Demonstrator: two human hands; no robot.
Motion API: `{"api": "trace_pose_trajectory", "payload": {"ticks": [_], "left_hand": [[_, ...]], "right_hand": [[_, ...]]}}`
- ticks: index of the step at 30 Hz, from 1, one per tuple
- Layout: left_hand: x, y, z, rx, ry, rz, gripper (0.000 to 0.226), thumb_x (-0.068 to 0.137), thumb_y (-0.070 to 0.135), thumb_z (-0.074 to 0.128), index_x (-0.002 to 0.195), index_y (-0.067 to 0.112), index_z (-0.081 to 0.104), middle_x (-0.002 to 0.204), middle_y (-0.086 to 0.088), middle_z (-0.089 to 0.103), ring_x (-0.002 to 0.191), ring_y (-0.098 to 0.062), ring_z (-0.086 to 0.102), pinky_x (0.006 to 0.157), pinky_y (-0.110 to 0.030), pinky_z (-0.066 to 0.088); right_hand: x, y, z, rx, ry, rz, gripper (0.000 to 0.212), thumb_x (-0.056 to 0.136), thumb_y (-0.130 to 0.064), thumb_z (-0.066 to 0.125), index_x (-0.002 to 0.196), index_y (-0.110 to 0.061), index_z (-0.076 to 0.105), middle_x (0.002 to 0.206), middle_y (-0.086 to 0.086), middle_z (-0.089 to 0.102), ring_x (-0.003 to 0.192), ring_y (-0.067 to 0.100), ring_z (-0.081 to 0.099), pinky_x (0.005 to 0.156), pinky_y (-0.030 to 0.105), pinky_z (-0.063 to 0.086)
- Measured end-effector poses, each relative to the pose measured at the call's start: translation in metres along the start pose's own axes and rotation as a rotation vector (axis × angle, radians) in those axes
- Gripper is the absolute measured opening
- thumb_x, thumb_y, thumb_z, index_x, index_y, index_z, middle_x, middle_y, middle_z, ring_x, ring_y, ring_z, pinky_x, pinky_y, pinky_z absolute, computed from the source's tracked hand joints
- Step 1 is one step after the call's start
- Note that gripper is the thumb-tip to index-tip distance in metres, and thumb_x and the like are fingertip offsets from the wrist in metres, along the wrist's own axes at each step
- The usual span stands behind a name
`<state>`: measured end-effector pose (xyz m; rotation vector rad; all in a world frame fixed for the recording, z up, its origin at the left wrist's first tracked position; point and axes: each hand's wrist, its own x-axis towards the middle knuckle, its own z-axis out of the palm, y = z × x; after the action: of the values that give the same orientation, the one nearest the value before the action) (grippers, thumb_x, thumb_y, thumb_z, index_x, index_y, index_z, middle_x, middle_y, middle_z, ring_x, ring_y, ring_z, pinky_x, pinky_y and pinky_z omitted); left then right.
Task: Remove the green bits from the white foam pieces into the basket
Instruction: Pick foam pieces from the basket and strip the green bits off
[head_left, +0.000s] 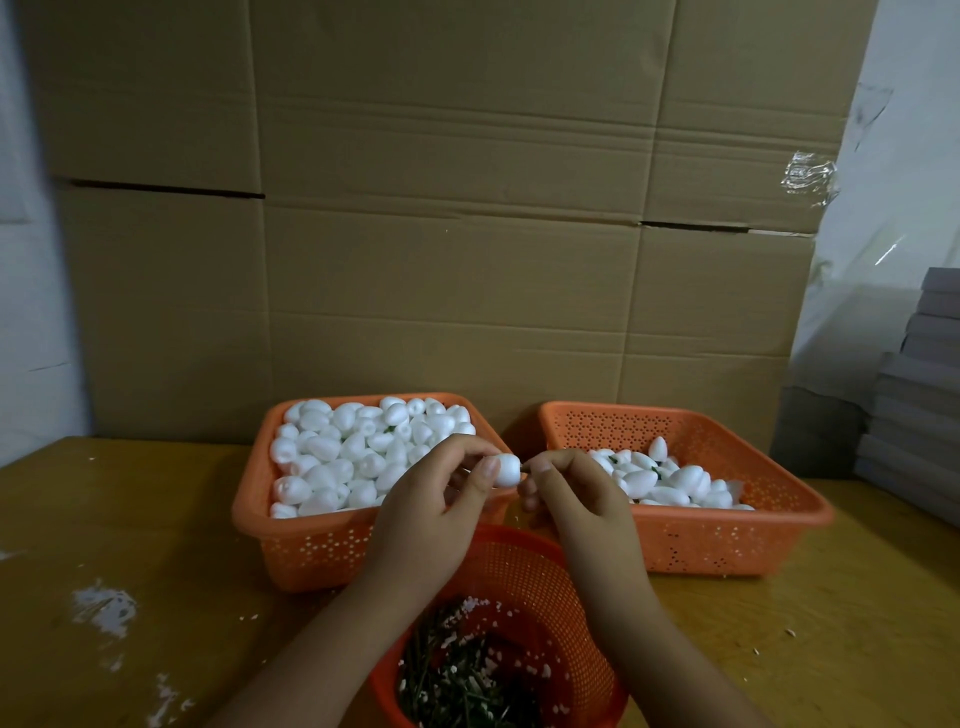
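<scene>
Fingers (485, 470) of our left hand (431, 514) are gripping the foam piece (506, 470) while our right hand (571, 491), at three o'clock, is pinching its green bit, best pulled straight over the round basket (587, 670).

A wooden table (156, 519) with a worn yellowish top carried white paint-like smears (104, 610) toward its left edge. Behind the table stood a wall of flattened brown cardboard sheets (441, 234), with crumpled clear tape (810, 174) at its right edge. To the right of the table rose a stack of grey boards (919, 395).
</scene>
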<state>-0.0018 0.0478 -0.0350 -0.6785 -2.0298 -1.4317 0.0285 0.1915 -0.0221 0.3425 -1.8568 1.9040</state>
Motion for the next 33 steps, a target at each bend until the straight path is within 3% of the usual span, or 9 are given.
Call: {"api": "trace_pose_trajectory", "payload": {"ticks": [12,16,21,25,33], "left_hand": [[0.003,0.001,0.0,-0.02,-0.01,0.007,0.012,0.091,0.052,0.047,0.095,0.051,0.059,0.085,0.024,0.068,0.073,-0.002,0.067,0.067,-0.013,0.049],[0.003,0.001,0.0,-0.029,-0.019,-0.002,0.01,0.091,0.049,0.05,0.095,0.051,0.059,0.089,0.023,0.068,0.072,-0.002,0.068,0.068,-0.014,0.051],[0.001,0.002,0.001,-0.014,-0.035,0.009,0.022,0.088,0.059,0.048,0.103,0.047,0.059,0.098,0.023,0.068,0.082,-0.004,0.068,0.075,-0.028,0.056],[-0.001,0.006,0.002,0.009,-0.036,0.019,0.029,0.082,0.06,0.054,0.109,0.05,0.055,0.105,0.025,0.065,0.089,-0.005,0.066,0.075,-0.016,0.051],[-0.002,0.007,0.002,0.049,-0.051,0.043,0.031,0.078,0.053,0.06,0.108,0.05,0.053,0.107,0.025,0.063,0.087,-0.005,0.066,0.073,-0.017,0.053]], "right_hand": [[0.002,0.005,-0.002,-0.042,-0.021,-0.038,0.018,0.095,-0.018,0.058,0.083,-0.008,0.067,0.066,-0.005,0.062,0.064,0.009,0.057,0.06,0.021,0.048],[0.003,0.007,-0.002,-0.052,-0.026,-0.041,0.019,0.096,-0.016,0.057,0.083,-0.007,0.067,0.068,-0.003,0.063,0.064,0.007,0.057,0.061,0.02,0.048],[0.004,0.008,-0.002,-0.071,0.01,-0.044,0.018,0.096,-0.015,0.056,0.083,-0.008,0.066,0.067,-0.005,0.062,0.063,0.008,0.056,0.061,0.022,0.047],[0.004,0.009,-0.003,-0.069,0.066,-0.013,0.017,0.096,-0.018,0.057,0.084,-0.011,0.067,0.062,-0.009,0.06,0.06,0.002,0.055,0.058,0.016,0.044],[0.003,0.006,-0.004,-0.093,0.101,0.007,0.03,0.095,-0.025,0.058,0.068,-0.014,0.062,0.057,-0.007,0.057,0.056,0.002,0.052,0.055,0.015,0.042]]}}
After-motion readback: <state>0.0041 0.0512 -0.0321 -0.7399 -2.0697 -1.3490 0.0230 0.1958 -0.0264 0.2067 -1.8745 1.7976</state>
